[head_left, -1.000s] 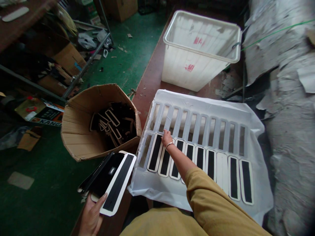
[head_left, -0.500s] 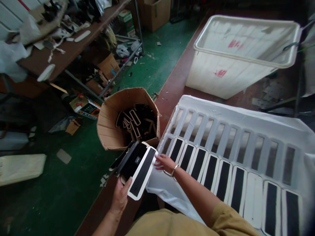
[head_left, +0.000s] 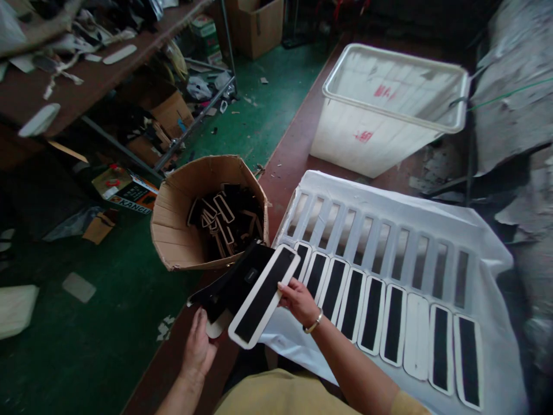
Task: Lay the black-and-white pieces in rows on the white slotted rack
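Observation:
In my right hand (head_left: 298, 301) is a long rounded panel (head_left: 264, 297), white-edged with a black middle, pinched by its right edge. To its left, partly behind it, a dark black piece (head_left: 231, 282) with a small label slants toward the carton. My left hand (head_left: 199, 346) has its fingers at the lower end of that piece, beside a pale rounded end (head_left: 219, 324); its grip is partly hidden. Similar black-centred panels (head_left: 394, 325) lie in a row on the white-covered slotted surface (head_left: 496, 323) at right. One panel (head_left: 417, 337) shows plain white.
A cardboard carton (head_left: 173, 230) holding black scraps and pale-rimmed frames stands just ahead. Behind the slotted surface is a large white plastic bin (head_left: 354, 135). A cluttered brown table (head_left: 64, 86) is at upper left. Scraps dot the green floor (head_left: 276, 98).
The white-edged panel has shifted right, away from my left hand, and is now in my right hand's pinch. The black piece has tilted beside it. The whole view has turned slightly right.

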Tool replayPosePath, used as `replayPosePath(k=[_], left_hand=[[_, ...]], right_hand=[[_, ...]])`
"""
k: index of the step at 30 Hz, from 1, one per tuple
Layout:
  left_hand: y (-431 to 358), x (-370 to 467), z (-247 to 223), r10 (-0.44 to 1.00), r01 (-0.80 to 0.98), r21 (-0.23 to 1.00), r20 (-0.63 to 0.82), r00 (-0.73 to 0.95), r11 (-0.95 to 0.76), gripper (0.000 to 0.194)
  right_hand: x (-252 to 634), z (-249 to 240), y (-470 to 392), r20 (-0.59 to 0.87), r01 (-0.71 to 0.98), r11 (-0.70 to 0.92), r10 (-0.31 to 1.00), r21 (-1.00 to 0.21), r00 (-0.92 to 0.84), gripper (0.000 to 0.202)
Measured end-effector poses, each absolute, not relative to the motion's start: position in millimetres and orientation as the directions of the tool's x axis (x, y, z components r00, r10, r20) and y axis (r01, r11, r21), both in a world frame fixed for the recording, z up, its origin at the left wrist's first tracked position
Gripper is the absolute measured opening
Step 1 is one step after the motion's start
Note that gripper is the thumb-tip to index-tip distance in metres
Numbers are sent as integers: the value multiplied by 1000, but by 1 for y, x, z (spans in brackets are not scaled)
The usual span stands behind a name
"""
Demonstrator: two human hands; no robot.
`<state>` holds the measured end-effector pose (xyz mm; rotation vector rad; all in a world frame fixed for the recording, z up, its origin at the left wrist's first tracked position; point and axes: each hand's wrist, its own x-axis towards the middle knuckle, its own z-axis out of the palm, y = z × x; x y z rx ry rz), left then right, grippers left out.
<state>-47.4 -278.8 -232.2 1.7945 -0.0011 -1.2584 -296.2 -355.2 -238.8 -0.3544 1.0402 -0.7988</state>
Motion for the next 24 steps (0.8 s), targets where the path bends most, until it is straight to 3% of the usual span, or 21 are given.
replayPosePath(k=[4,8,16,24], left_hand=[[-285,-39,-234,-482,501,678,-735,477,-538,46],[-290,-30,-230,-524,474,735,-678,516,-484,45],[-281,-26,-226,-491,460,724,-688,534,-514,49],[-265,-13,-242,-491,454,722,-689,533,-521,49]], right_hand=[[-348,-242,-355,-606,361,547,-792,-755,-68,36],[-369,-260,-359,-569,207,533,-796,-820,-208,42],[-346,-290,-356,-547,42,552,-809,-833,-214,36],[-316,-312,-358,-672,-38,684,-725,-729,-151,13]])
